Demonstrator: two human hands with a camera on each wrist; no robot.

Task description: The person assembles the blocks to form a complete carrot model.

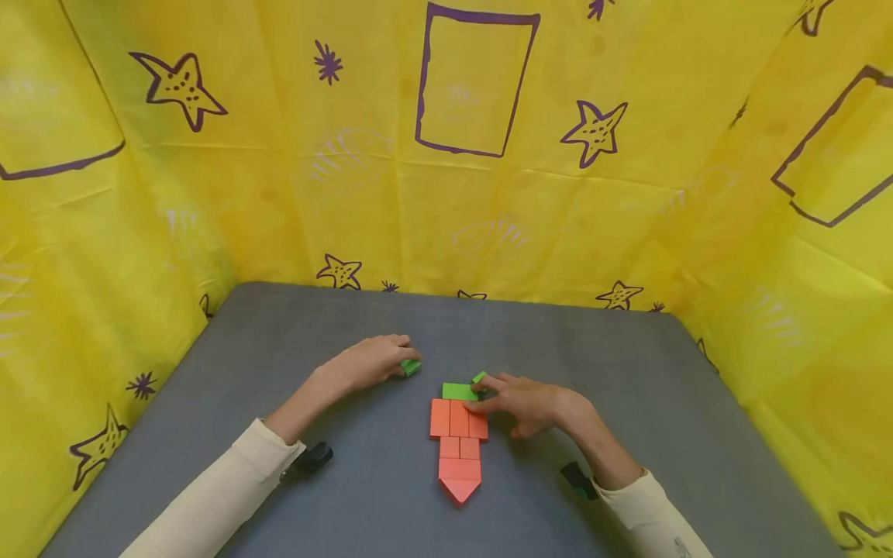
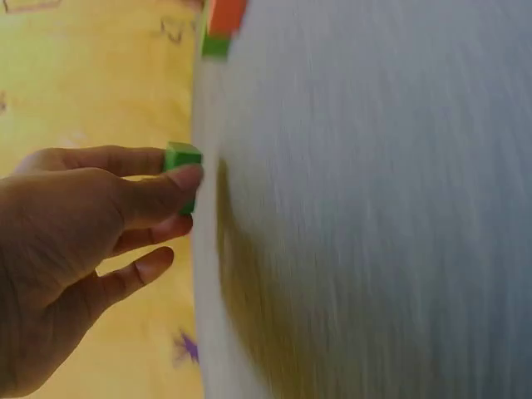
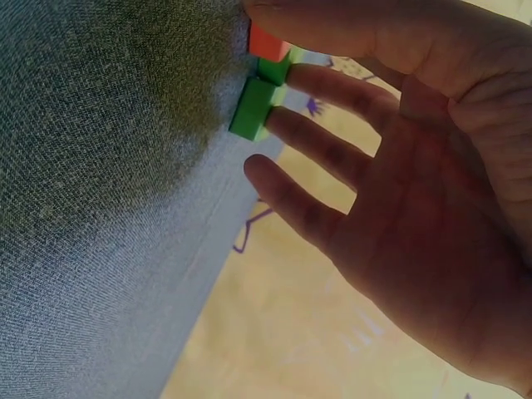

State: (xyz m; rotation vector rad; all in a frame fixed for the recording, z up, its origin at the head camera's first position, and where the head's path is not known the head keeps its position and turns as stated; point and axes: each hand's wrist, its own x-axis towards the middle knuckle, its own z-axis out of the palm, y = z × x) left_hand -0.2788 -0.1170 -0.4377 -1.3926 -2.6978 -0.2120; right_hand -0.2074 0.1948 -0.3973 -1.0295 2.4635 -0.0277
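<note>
My left hand (image 1: 366,363) pinches a small green block (image 2: 179,155) between thumb and fingers, low over the table on the left of the block figure. My right hand (image 1: 526,401) reaches to the figure's far end with its fingers fairly straight. Its fingertips are at a small green block (image 3: 251,108), set at an angle beside a wider green block (image 1: 456,391). The right thumb lies over the upper orange blocks (image 1: 439,418), partly hiding them. Toward me follow two smaller orange blocks (image 1: 449,448), a wider orange block (image 1: 460,468) and an orange triangle (image 1: 460,490) pointing at me.
A grey cloth-covered table (image 1: 335,511) lies under the figure. Yellow fabric (image 1: 279,194) with purple stars and outlines encloses the back and both sides. Dark straps (image 1: 314,459) show at the wrists.
</note>
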